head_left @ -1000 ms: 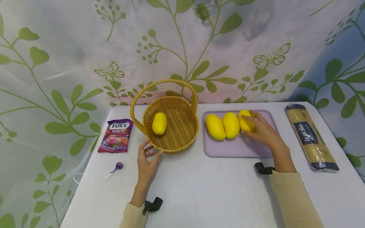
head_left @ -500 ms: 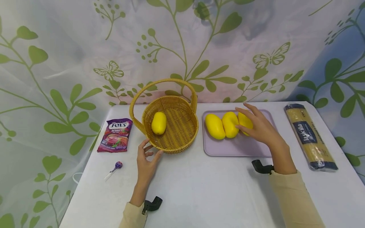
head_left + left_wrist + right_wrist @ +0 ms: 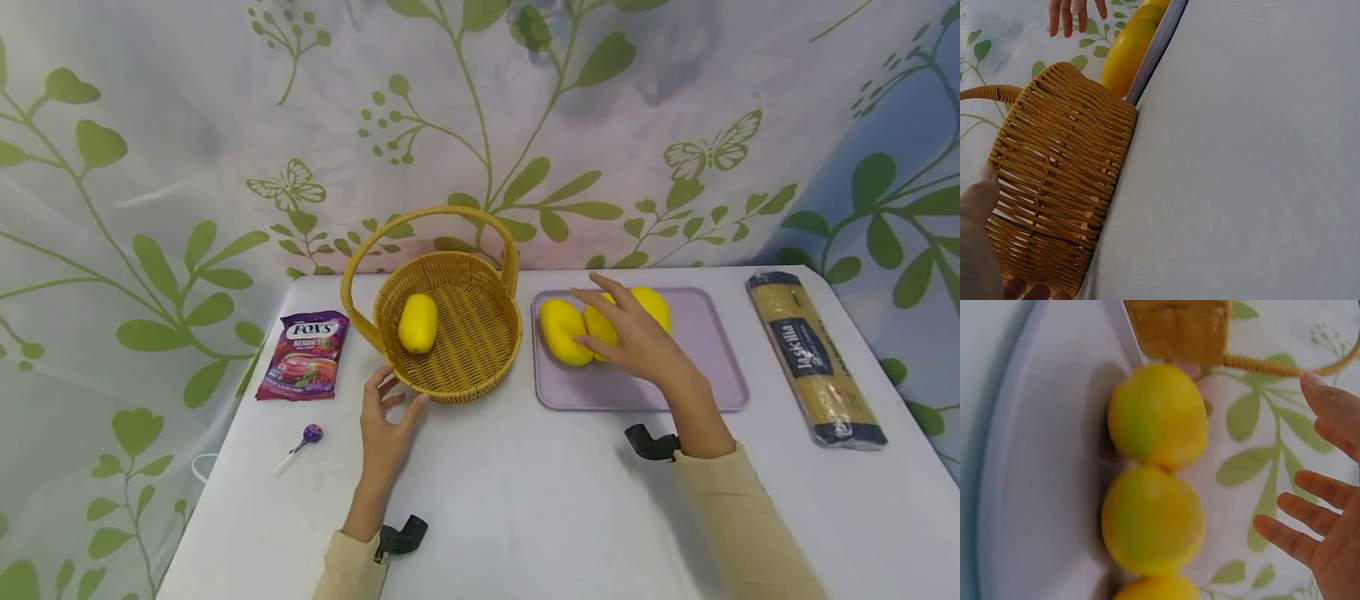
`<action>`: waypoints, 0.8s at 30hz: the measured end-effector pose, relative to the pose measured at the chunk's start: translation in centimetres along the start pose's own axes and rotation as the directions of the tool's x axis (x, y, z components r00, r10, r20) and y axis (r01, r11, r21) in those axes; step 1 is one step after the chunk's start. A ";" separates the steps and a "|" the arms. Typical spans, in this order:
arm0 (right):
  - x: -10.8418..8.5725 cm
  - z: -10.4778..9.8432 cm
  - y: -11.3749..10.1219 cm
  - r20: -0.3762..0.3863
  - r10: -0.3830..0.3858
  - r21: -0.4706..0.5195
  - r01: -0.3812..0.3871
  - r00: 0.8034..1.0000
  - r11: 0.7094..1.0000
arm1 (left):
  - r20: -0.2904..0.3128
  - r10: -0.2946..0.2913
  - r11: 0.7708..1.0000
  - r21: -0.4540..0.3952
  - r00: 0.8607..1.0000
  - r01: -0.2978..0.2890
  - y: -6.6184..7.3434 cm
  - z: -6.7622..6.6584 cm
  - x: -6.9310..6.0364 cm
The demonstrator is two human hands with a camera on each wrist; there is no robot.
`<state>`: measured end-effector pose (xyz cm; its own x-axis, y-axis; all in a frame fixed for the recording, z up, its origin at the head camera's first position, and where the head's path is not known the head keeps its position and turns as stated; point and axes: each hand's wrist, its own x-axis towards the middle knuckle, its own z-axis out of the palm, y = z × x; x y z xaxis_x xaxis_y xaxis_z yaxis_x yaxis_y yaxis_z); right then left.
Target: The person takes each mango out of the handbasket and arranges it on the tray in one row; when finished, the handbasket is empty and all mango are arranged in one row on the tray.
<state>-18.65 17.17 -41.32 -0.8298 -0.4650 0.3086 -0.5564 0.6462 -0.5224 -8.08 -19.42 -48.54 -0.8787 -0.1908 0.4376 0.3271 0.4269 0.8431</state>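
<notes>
My left hand (image 3: 386, 429) touches the near left wall of the wicker basket (image 3: 483, 342), thumb and fingers spread against the weave; the left wrist view shows the thumb of this hand (image 3: 979, 219) on the basket (image 3: 1054, 169). One yellow mango (image 3: 418, 323) lies inside. On the lilac tray (image 3: 705, 350) three more mangoes sit in a row: the left one (image 3: 566, 333), a middle one partly hidden, and the right one (image 3: 654, 307). Over them hovers my right hand (image 3: 641, 342), fingers extended and apart. In the right wrist view that hand (image 3: 1329, 512) is empty, clear of the mangoes (image 3: 1152, 520).
A purple candy bag (image 3: 303, 357) lies left of the basket, with a lollipop (image 3: 311, 434) below it. Right of the tray is a pasta packet (image 3: 817, 358). A patterned curtain (image 3: 480, 125) hangs behind the table (image 3: 510, 500).
My right hand has let go of the right mango and moved left across the row, fingers spreading. The left hand has stayed at the basket.
</notes>
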 end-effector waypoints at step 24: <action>2.2 6.8 -4.6 0.098 -0.172 0.042 0.169 0.980 0.985 | 0.023 -0.001 0.999 -0.049 1.000 0.002 0.1 -0.1 0.0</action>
<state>-17.68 9.08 -43.63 -0.7133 -0.6263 0.3145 -0.6861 0.5322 -0.4960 -8.00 -19.50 -48.40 -0.8868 -0.1707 0.4295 0.3421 0.3825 0.8583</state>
